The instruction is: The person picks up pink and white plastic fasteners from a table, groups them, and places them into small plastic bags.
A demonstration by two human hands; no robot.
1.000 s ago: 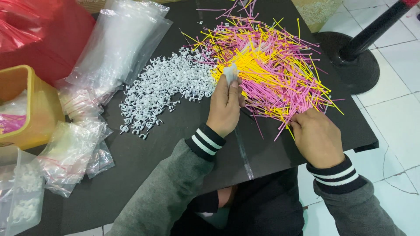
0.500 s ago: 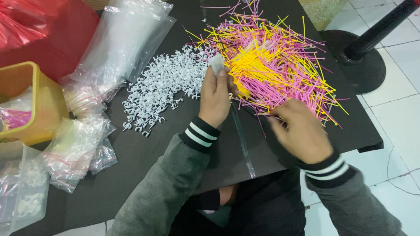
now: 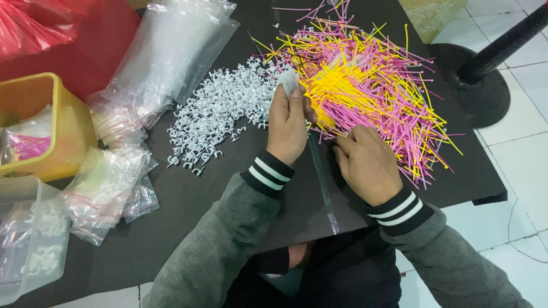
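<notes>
My left hand (image 3: 288,124) holds a small clear plastic bag (image 3: 289,80) upright between its fingers, at the seam between the two piles. My right hand (image 3: 365,162) rests with curled fingers at the near edge of a heap of pink and yellow cable ties (image 3: 365,85); whether it pinches any of them is hidden. A pile of small white cable clips (image 3: 220,111) lies just left of my left hand. A long clear plastic strip (image 3: 322,182) lies on the black table (image 3: 188,205) between my wrists.
Clear plastic bags (image 3: 165,51) are stacked at the back left, with filled small bags (image 3: 105,188) nearer. A yellow bin (image 3: 54,142) and a clear box (image 3: 34,245) stand at the left. Red bag (image 3: 63,40) behind. A black post base (image 3: 485,85) stands on the tiled floor at the right.
My right hand has moved left and forward, from the pile's right edge to its near edge. My left hand with the small bag has stayed about where it was.
</notes>
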